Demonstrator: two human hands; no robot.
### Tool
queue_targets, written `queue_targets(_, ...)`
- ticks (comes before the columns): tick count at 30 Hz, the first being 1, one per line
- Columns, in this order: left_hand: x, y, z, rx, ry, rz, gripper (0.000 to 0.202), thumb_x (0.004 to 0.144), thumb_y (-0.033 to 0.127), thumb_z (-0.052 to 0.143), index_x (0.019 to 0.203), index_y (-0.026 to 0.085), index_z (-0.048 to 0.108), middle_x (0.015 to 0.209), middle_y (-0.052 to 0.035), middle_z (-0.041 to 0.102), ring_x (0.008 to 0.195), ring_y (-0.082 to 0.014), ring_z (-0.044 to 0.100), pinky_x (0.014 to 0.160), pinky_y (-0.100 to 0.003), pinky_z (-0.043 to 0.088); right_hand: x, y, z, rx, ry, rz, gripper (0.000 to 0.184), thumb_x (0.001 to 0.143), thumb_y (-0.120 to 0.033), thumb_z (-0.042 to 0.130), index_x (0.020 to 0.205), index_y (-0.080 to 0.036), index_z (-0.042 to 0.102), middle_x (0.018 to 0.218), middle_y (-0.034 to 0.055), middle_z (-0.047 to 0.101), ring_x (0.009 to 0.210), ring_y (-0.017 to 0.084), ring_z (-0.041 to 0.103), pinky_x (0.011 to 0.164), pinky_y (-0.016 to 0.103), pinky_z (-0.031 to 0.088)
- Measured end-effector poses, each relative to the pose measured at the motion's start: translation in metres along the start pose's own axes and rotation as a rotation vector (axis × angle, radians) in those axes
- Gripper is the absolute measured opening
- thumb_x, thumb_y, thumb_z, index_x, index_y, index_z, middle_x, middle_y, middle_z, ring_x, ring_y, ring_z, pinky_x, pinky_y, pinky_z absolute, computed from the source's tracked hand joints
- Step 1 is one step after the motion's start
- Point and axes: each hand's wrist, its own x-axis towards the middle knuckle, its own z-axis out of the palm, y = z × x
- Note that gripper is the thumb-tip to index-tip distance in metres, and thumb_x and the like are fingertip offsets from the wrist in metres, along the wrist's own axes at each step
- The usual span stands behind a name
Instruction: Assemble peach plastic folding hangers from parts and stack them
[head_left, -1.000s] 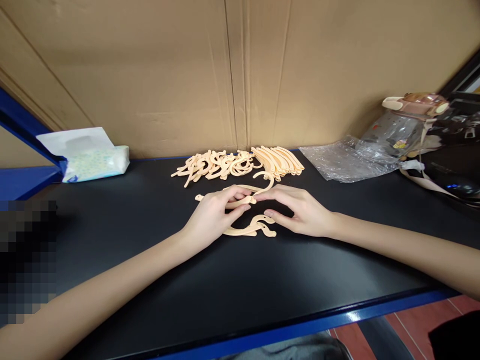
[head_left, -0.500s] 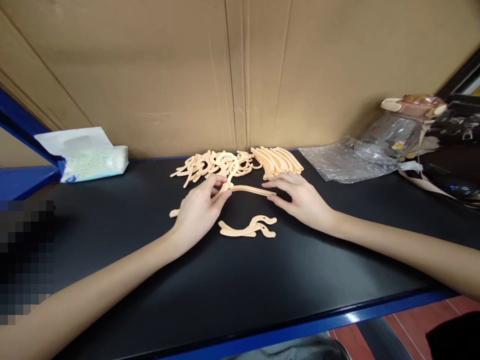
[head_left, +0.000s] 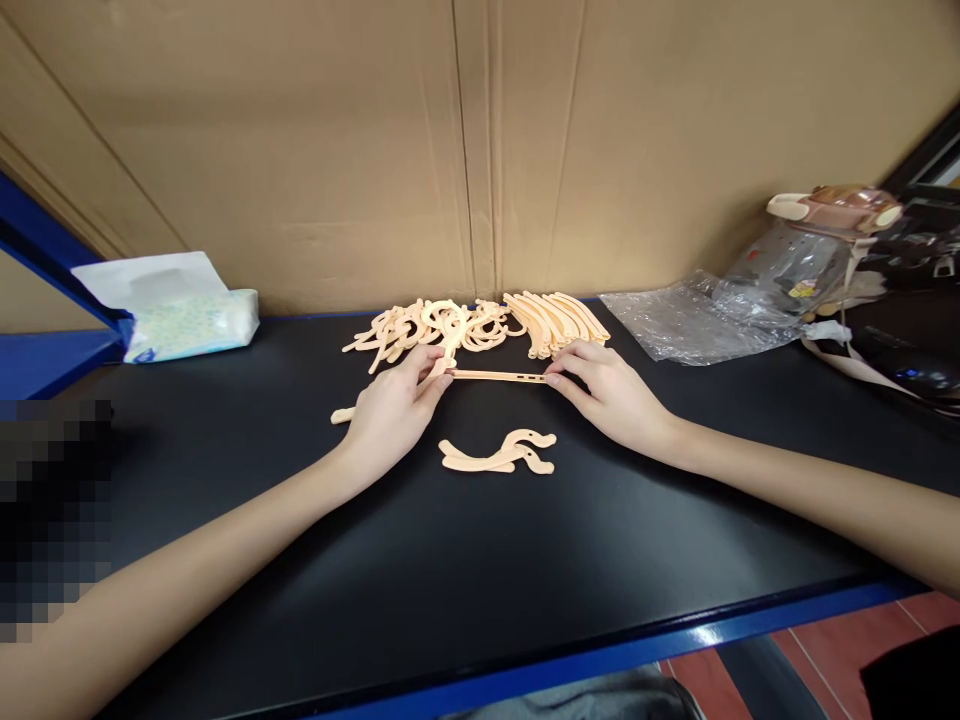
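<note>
Between my hands is a peach plastic folding hanger, partly assembled. My left hand (head_left: 394,400) is closed round its joint, with the hook (head_left: 454,325) standing up above the fingers. One hanger arm (head_left: 499,376) stretches to the right, its slotted edge facing me. My right hand (head_left: 600,385) pinches that arm's far end between thumb and fingers. Another peach end (head_left: 343,415) sticks out left of my left hand. In front of me lie two loose curved pieces (head_left: 495,455), overlapping, each with a small hole near its wavy end.
Behind my hands lie a tangled pile of hooked pieces (head_left: 397,330) and a neat row of curved arms (head_left: 559,322). A tissue pack (head_left: 191,325) sits left; clear plastic film (head_left: 667,320), a bottle (head_left: 806,255) and a black bag (head_left: 900,335) are right. Cardboard (head_left: 300,150) stands behind the black table (head_left: 525,560).
The hanger arm has been turned so its slotted edge shows and it looks straight. The hook has tilted and shifted slightly left. My right hand has moved slightly right.
</note>
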Motion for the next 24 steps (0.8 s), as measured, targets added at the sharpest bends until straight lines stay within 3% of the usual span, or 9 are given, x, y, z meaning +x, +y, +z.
queue_targets(6, 0.0, 0.0, 0.001, 0.048, -0.042, 0.033, 0.035, 0.084, 0.039, 0.058, 0.117, 0.026, 0.057, 0.097, -0.0023, 0.071, 0.096, -0.0272, 0.067, 0.084, -0.037, 0.048, 0.001, 0.005, 0.003, 0.026, 0.03, -0.017, 0.034, 0.101, -0.029, 0.034, 0.086, -0.018, 0.063, 0.093, 0.0088, 0.063, 0.09, 0.023, 0.059, 0.085, 0.042, 0.045)
queue_targets(12, 0.0, -0.003, 0.003, -0.05, -0.089, 0.081, 0.028, 0.086, 0.043, 0.057, 0.106, 0.025, 0.063, 0.096, -0.0015, 0.071, 0.091, -0.0241, 0.066, 0.08, -0.033, 0.048, 0.002, 0.001, 0.0, 0.03, -0.009, -0.004, 0.033, 0.101, -0.028, 0.035, 0.082, -0.018, 0.06, 0.084, 0.0062, 0.064, 0.085, 0.022, 0.059, 0.081, 0.037, 0.042)
queue_targets(18, -0.005, 0.003, 0.004, -0.137, -0.128, 0.157, 0.028, 0.087, 0.044, 0.056, 0.105, 0.026, 0.066, 0.093, 0.0, 0.072, 0.084, -0.02, 0.066, 0.074, -0.028, 0.049, -0.001, -0.007, -0.004, 0.001, -0.097, -0.175, 0.025, 0.094, -0.042, 0.055, 0.099, -0.019, 0.064, 0.085, 0.0032, 0.067, 0.085, 0.02, 0.06, 0.083, 0.035, 0.038)
queue_targets(24, -0.009, 0.01, 0.003, -0.164, -0.164, 0.16, 0.026, 0.085, 0.046, 0.057, 0.1, 0.026, 0.067, 0.082, 0.0015, 0.07, 0.077, -0.018, 0.064, 0.069, -0.027, 0.049, -0.001, -0.007, -0.004, -0.02, -0.156, -0.266, 0.026, 0.1, -0.033, 0.044, 0.095, -0.018, 0.065, 0.088, 0.0051, 0.066, 0.084, 0.019, 0.059, 0.078, 0.033, 0.037)
